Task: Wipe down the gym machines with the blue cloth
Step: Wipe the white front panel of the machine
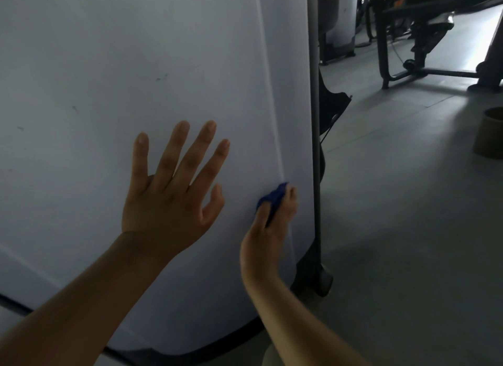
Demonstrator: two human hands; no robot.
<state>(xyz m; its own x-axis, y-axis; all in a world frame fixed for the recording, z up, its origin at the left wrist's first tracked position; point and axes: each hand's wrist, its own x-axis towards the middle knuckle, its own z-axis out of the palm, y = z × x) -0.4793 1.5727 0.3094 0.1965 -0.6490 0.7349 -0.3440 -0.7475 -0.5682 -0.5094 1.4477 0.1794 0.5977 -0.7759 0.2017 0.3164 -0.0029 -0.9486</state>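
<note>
**Q:** Status of both hands?

**A:** I read the right hand (272,229) with its fingers curled round the blue cloth (272,196), which is bunched small and pressed to the white panel (109,66) of the machine. The left hand (168,199) lies flat on the same panel, fingers spread and straight, holding nothing.

**Q:** Position of the cloth on the work surface?

**A:** Low on the panel, just beside a faint vertical crease and near the right edge, where the dark post (314,120) runs. The panel's long axis is upright. Most of its face lies up and to the left of the cloth, so I judge the next stroke goes that way. The left hand sits in that path and would need to give way.

**Q:** Labels or brand marks?

**A:** None I can read. I see only a few dark scuffs (162,77) on the panel
</note>
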